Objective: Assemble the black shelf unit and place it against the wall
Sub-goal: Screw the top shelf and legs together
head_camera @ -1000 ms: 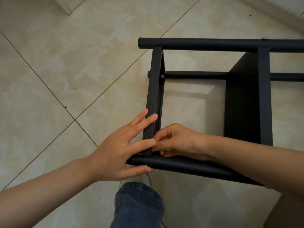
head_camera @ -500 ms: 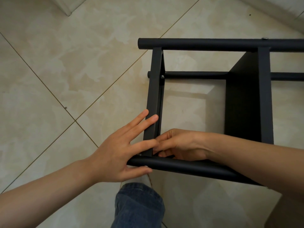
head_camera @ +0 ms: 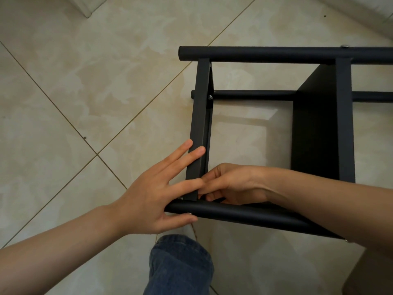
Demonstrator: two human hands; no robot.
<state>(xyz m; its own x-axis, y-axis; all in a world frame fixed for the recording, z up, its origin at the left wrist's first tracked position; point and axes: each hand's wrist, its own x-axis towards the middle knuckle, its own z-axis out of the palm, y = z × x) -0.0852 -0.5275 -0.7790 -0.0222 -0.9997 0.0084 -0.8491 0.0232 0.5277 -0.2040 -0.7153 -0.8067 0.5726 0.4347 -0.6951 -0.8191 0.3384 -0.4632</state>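
Two hands meet at the near left corner of the black shelf unit [head_camera: 314, 135], which lies tipped on its side on the tiled floor [head_camera: 85, 92]. Its near tube [head_camera: 244, 213] runs along the unit's closest edge. The far tube [head_camera: 276, 55] lies parallel at the unit's far side, and a lower tube [head_camera: 251, 95] shows beneath that one. Between the tubes two flat shelves stand edge-on: the end shelf [head_camera: 200, 124] at the unit's left end and the second shelf [head_camera: 344, 116] further right. A silver screw [head_camera: 210, 97] sits where the end shelf meets the lower tube.

The left hand [head_camera: 153, 201] is outside the unit's left end. Its fingers are straight and spread wide, laid flat on the end shelf's outer face, and its thumb stretches along the near tube. The right hand [head_camera: 231, 184] reaches inside the unit, its forearm crossing over the near tube. Its fingers are curled, the tips gathered close at the joint of end shelf and near tube, touching the left forefinger. Whether they pinch anything is hidden.

A knee [head_camera: 180, 265] in blue jeans is just on the near side of the unit. A pale wall base [head_camera: 350, 11] runs beyond the unit's far side, apart from it.
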